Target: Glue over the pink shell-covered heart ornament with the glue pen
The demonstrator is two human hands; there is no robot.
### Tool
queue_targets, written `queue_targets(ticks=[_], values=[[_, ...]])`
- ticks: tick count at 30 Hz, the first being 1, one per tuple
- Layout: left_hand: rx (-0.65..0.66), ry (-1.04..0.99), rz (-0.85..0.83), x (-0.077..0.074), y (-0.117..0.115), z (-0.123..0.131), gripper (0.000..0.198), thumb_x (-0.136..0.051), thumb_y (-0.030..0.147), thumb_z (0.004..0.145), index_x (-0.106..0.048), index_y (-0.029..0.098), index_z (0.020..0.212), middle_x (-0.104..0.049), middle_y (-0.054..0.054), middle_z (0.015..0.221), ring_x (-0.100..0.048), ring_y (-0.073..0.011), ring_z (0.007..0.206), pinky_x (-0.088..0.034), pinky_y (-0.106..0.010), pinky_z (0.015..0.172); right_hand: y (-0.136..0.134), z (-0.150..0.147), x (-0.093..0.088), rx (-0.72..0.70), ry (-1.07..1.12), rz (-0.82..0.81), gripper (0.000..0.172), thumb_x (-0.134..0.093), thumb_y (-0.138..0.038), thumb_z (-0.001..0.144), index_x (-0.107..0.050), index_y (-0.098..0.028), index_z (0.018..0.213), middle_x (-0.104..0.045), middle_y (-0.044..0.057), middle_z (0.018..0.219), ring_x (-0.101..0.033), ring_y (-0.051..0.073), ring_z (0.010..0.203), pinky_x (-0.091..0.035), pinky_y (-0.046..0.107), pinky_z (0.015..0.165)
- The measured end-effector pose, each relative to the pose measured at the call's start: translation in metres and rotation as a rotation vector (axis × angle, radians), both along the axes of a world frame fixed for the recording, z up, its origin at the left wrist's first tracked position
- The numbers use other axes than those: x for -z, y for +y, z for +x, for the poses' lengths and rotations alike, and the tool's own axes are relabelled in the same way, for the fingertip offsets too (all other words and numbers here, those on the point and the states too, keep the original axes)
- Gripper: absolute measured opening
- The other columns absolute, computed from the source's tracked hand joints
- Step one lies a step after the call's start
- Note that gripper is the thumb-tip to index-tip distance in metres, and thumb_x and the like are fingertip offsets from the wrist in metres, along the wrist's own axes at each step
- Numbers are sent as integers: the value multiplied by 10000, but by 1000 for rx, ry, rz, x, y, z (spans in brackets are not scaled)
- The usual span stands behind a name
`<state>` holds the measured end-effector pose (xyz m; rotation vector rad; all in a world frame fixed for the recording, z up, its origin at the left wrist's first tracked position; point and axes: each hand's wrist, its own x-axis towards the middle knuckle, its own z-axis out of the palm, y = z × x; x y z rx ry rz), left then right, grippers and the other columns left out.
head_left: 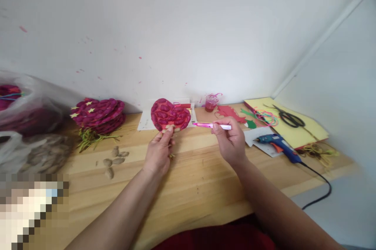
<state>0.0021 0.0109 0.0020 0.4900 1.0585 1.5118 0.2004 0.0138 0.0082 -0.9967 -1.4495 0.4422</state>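
Note:
My left hand (160,150) pinches the lower edge of a rounded, heart-like craft piece (170,114). Peanuts painted magenta cover its red face, and a few near my thumb look unpainted. In my right hand (232,140) is a slim paintbrush (205,125) with a white and pink handle, its pink tip pointing left at the craft piece, a small gap away. Behind them, a clear cup of pink paint (210,103) stands against the wall. Several bare peanuts (109,173) lie on the wooden table (188,187) left of my left forearm.
Left, a stack of magenta peanut pieces (100,115) bears yellow stars, with plastic bags (38,113) beyond. Right lie a blue glue gun (279,144) with its cord, black scissors (289,117) on yellow paper (308,125), and red paper scraps (230,113). Paint spots mark the wall.

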Motion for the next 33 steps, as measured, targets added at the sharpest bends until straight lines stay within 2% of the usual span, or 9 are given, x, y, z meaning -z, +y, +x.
queue_targets(ticks=[3,6,10,13,17,22,25,30,33], values=[[-4,69,11,5,1,0,513,-955,498,502,-667,147,740,-526,60,603,-395,-48,499,-212,-176,421,15,15,-14,97,20,15,175,-656,-373,932,-639,-201,964,-662,-14,772,-613,128,682,-479,261,644],[1,134,23,11,3,-1,485,-935,516,551,-633,151,655,-511,51,580,-369,-63,524,-248,-189,463,45,38,-38,256,-7,15,214,-667,-408,897,-624,-199,922,-639,-31,707,-581,124,606,-442,255,594],[-4,230,52,12,2,-1,425,-917,489,607,-660,151,637,-526,37,591,-356,-79,547,-257,-220,497,97,59,-62,410,-280,-118,206,-606,-403,906,-631,-200,938,-676,-2,743,-616,155,665,-458,276,661],[5,296,69,7,-1,-2,376,-922,442,608,-662,169,604,-478,47,535,-377,-101,552,-286,-235,527,130,57,-67,504,-618,-297,219,-566,-391,928,-659,-197,967,-727,47,872,-644,183,788,-464,289,740],[20,329,107,6,-1,-2,340,-884,446,670,-669,194,591,-484,30,520,-467,-139,604,-333,-232,562,158,47,-63,492,-786,-429,174,-649,-368,868,-704,-203,879,-747,69,907,-651,211,862,-452,297,761],[42,363,136,12,2,-3,341,-836,498,724,-709,193,639,-565,4,594,-484,-144,631,-357,-229,590,173,41,-59,490,-888,-532,183,-729,-376,797,-733,-198,836,-756,100,934,-646,255,964,-456,310,779],[55,377,141,12,2,-2,346,-824,515,735,-731,187,676,-585,5,623,-450,-132,612,-349,-230,589,174,41,-62,516,-904,-517,229,-680,-413,844,-740,-199,903,-758,110,998,-639,260,997,-458,323,808],[63,342,144,14,2,-1,379,-816,539,739,-717,177,689,-585,8,652,-409,-118,598,-327,-230,574,167,42,-66,512,-903,-489,257,-642,-447,868,-728,-211,922,-758,91,973,-649,247,919,-446,336,797],[89,290,146,17,2,-1,381,-818,525,744,-696,170,684,-582,2,659,-445,-119,622,-357,-224,605,162,43,-65,511,-897,-476,225,-654,-426,859,-719,-213,892,-756,88,958,-648,255,917,-434,348,803]])
